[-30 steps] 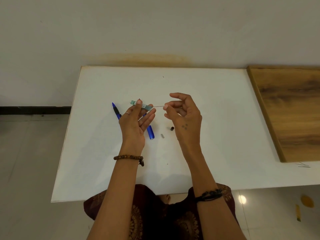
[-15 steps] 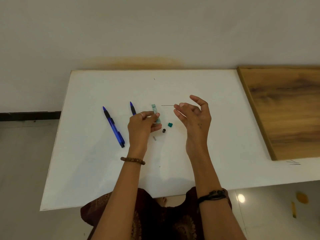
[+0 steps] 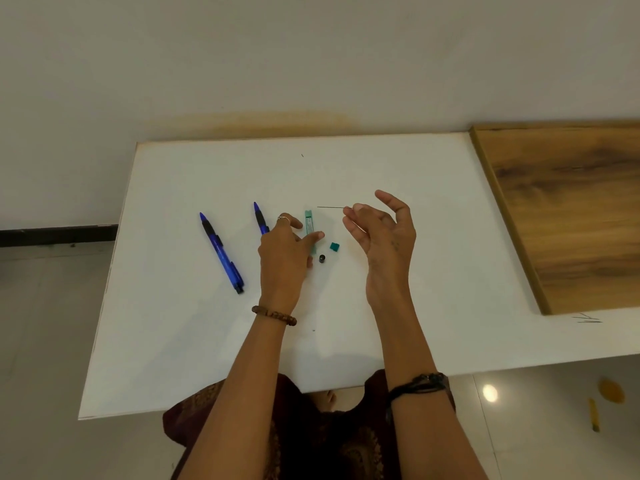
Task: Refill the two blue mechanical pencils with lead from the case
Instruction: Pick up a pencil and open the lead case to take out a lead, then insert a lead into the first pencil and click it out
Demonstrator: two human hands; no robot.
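Note:
Two blue mechanical pencils lie on the white table [image 3: 433,306]. One pencil [image 3: 221,252] lies free at the left. The other pencil [image 3: 259,218] shows only its tip end, with the rest hidden under my left hand [image 3: 282,258]. That hand rests low on the table, its thumb and fingers on the lower end of the green lead case [image 3: 309,221], which lies flat. My right hand [image 3: 381,237] hovers to the right, pinching one thin lead [image 3: 329,207] that points left above the case.
A small green cap [image 3: 334,246] and a tiny black cap [image 3: 322,258] lie between my hands. A wooden board [image 3: 571,209] covers the table's right side. A wall runs along the far edge.
My left hand has brought the lead case down onto the table. My right hand has drawn the lead clear of the case and holds it apart, to the right.

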